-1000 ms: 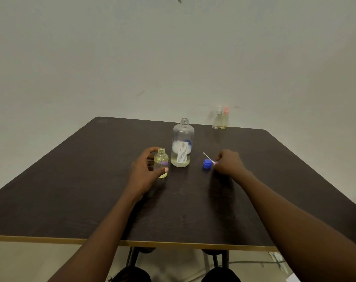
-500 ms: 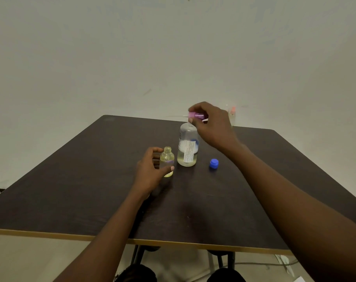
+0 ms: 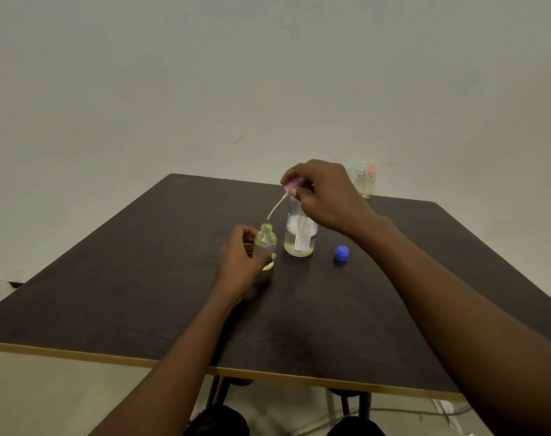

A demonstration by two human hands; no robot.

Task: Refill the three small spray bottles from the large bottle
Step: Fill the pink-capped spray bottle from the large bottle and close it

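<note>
A small clear bottle (image 3: pixel 265 244) with yellowish liquid stands uncapped on the dark table (image 3: pixel 142 294); my left hand (image 3: pixel 241 261) holds it between thumb and fingers. My right hand (image 3: pixel 323 196) pinches a purple spray cap (image 3: pixel 293 184) in the air, its thin white tube (image 3: pixel 275 206) slanting down with its tip just above the small bottle's mouth. The large clear bottle (image 3: pixel 300 239), open and about a quarter full, stands right behind the small one, partly hidden by my right hand. Two other small spray bottles (image 3: pixel 366 181) stand capped at the far right edge.
A blue cap (image 3: pixel 341 253) lies on the table to the right of the large bottle. The table's light front edge (image 3: pixel 267 374) is near me, a plain wall behind. Cables lie on the floor at lower right.
My right hand picked the purple spray cap off the table beside the blue cap, lifted it over the large bottle, and its tube now points down at the small bottle. My left hand kept its hold.
</note>
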